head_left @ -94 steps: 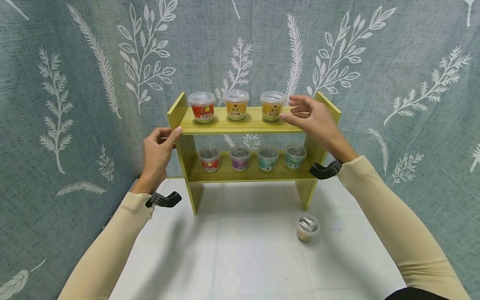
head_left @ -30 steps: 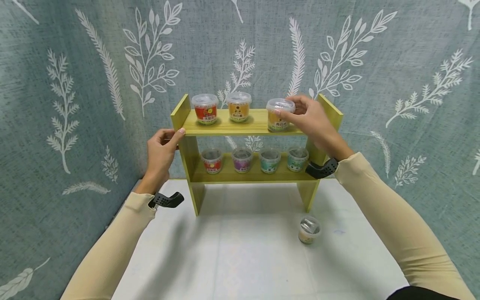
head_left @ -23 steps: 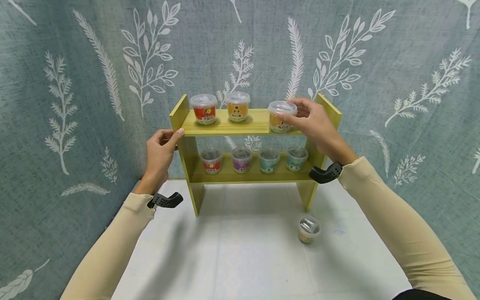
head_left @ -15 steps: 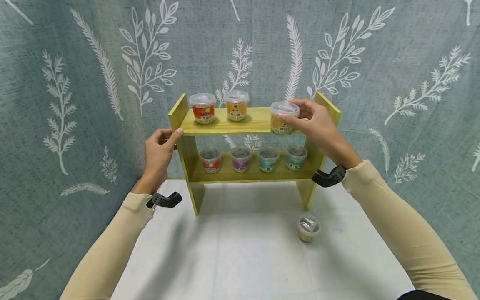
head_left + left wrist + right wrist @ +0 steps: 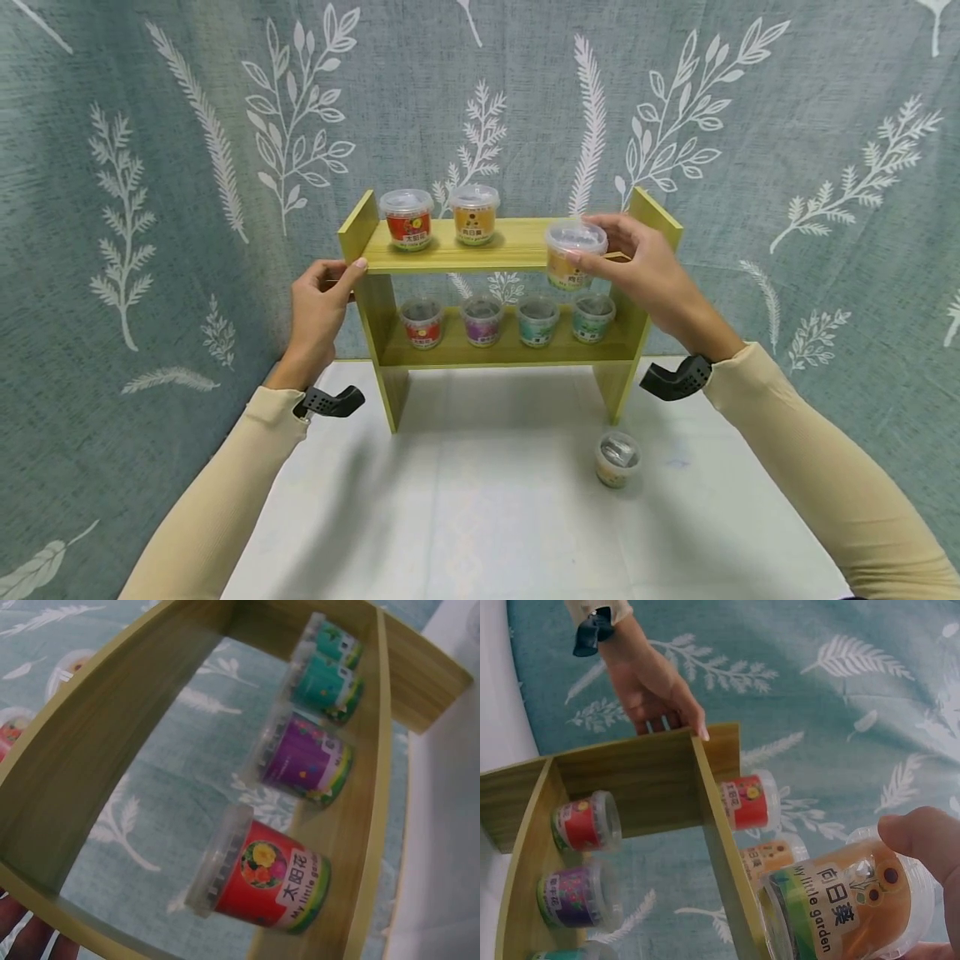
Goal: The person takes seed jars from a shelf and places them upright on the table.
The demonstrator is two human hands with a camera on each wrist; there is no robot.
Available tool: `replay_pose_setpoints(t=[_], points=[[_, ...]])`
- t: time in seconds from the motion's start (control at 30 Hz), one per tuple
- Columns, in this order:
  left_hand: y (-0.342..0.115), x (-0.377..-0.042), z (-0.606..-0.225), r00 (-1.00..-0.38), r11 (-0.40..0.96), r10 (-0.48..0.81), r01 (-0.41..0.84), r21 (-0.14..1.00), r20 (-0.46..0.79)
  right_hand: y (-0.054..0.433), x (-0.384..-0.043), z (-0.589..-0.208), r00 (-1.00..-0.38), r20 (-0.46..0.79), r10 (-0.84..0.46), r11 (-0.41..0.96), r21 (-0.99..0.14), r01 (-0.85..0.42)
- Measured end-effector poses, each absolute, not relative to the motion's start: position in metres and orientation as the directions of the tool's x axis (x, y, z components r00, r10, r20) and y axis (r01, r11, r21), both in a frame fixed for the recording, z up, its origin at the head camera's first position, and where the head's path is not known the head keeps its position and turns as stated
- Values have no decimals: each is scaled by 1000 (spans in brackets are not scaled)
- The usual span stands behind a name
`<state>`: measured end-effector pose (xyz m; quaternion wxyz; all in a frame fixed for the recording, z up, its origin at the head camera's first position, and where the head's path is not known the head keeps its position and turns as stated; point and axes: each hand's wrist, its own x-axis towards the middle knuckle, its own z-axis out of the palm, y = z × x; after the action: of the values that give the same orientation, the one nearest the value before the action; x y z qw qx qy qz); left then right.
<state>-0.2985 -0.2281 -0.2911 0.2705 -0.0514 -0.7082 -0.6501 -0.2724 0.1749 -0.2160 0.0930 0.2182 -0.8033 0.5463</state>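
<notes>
My right hand (image 5: 643, 260) grips a clear-lidded plastic cup with an orange sunflower label (image 5: 568, 268), thumb on the near side near the lid. It hangs in front of the top board's front edge, tilted a little. Close up in the right wrist view, the same orange cup (image 5: 844, 904) shows "My little garden". My left hand (image 5: 315, 312) holds the left side of the two-tier wooden shelf (image 5: 517, 242), thumb on the top board's front corner, other fingers behind the side panel. A red-label cup (image 5: 408, 227) and another orange-label cup (image 5: 474, 221) stand on the top board.
On the lower board stand a red-label cup (image 5: 423, 332), a purple-label cup (image 5: 482, 329) and two green-label cups, one left (image 5: 537, 329), one right (image 5: 591, 325). Another lidded cup (image 5: 615, 471) stands on the white table (image 5: 495, 508), right of centre. Leaf-patterned cloth (image 5: 225, 167) hangs behind.
The right hand has taken the rightmost orange-label cup off the top board and moved it forward, down and slightly right. The left hand keeps its hold on the shelf.
</notes>
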Motion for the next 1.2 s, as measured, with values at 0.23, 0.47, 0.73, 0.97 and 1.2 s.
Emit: replay_pose_setpoints(t=[0.23, 0.47, 0.73, 0.97, 1.2], points=[[-228, -300, -291, -848, 167, -280, 418, 893, 450, 176, -264, -224, -898, 358, -255, 346, -834, -431], [-228, -300, -291, -849, 167, -276, 419, 892, 451, 181, -260, -232, -901, 332, -278, 341, -843, -415], [-228, -298, -290, -853, 153, -275, 417, 896, 444, 188, -255, -248, -899, 290, -327, 372, -835, -405], [-227, -298, -291, -851, 168, -282, 411, 896, 443, 192, -252, -261, -897, 267, -353, 350, -851, -392], [-228, -300, -292, -849, 181, -273, 417, 891, 453, 196, -250, -273, -900, 224, -374, 341, -869, -358]])
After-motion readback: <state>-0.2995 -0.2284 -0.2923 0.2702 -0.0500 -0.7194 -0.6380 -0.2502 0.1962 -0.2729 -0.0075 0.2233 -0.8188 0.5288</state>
